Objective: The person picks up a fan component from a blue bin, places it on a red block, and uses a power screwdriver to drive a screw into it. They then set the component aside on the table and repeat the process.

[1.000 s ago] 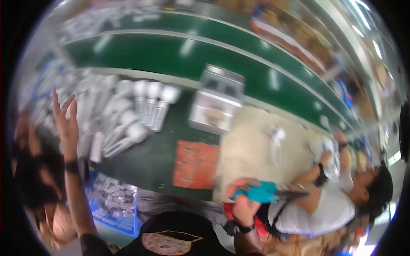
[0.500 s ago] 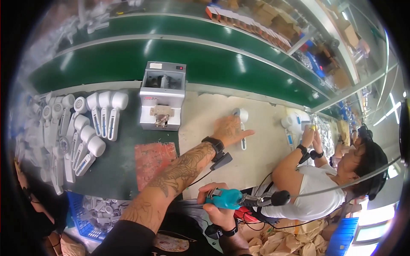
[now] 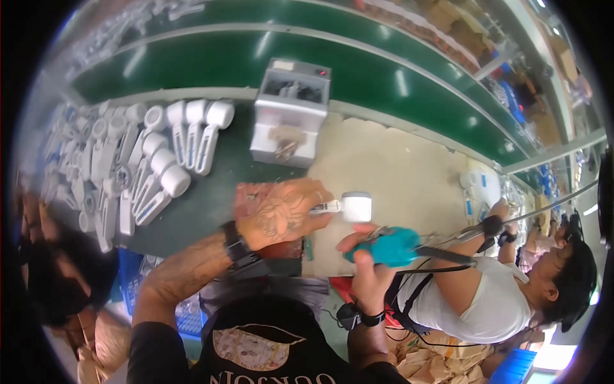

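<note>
My left hand (image 3: 281, 216) is closed around the handle of a white shower head (image 3: 356, 207), over the near side of the workbench. Its round, drum-like head points right, out past my fingertips. My right hand (image 3: 369, 272) grips a teal electric screwdriver (image 3: 395, 247) just right of and below the shower head. The tool lies nearly sideways, its dark cord end to the right. Its tip, by my right fingers, is hard to make out. Many more white shower heads (image 3: 169, 176) lie heaped on the left of the bench, several with blue strips in their handles.
A grey screw feeder (image 3: 288, 128) stands at the back of the bench. A red mat (image 3: 251, 192) lies partly under my left arm. At right a co-worker (image 3: 476, 291) sits near more shower heads (image 3: 470, 198). A blue basket (image 3: 130, 281) is below the bench edge.
My left hand has picked up the shower head from the beige board and drawn it back toward me. My right hand has raised the screwdriver up and right, close to it. The view has shifted.
</note>
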`<state>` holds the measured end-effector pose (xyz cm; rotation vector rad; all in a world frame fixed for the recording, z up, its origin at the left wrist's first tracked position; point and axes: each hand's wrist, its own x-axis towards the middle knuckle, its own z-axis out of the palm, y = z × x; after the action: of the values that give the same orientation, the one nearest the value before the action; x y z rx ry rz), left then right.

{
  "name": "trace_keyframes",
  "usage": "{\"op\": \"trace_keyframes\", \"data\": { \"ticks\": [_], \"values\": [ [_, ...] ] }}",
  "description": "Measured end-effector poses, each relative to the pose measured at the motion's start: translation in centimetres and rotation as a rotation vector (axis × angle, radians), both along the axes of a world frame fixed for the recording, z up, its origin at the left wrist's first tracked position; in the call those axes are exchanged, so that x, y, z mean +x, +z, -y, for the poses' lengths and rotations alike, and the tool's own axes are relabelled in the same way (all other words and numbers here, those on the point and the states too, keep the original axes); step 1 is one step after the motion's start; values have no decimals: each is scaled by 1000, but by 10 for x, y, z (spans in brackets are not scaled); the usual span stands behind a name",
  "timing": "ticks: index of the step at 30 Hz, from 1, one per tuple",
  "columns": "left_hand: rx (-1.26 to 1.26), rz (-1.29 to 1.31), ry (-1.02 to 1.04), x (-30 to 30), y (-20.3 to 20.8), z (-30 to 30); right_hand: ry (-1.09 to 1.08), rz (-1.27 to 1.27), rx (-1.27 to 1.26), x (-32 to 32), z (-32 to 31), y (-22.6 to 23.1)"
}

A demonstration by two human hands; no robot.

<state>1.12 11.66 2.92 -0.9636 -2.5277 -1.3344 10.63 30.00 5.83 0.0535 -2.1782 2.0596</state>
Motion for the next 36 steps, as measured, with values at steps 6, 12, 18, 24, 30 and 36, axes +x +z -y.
{"op": "trace_keyframes", "data": {
  "ticks": [6,12,18,24,30,36],
  "values": [
    [-84,-83,64,31,-16,52,54,-187,-211,-23,38,14],
    [39,-195,104,35,-27,55,114,-233,-288,-53,73,29],
    [-54,-237,122,38,-20,61,151,-262,-268,-61,90,11],
    [-21,-237,132,39,-24,61,90,-280,-254,-64,93,1],
    [-38,-198,95,38,-22,63,149,-296,-236,-68,91,2],
    [-19,-152,31,35,-23,64,155,-327,-251,-69,89,-3]
  ]
}}
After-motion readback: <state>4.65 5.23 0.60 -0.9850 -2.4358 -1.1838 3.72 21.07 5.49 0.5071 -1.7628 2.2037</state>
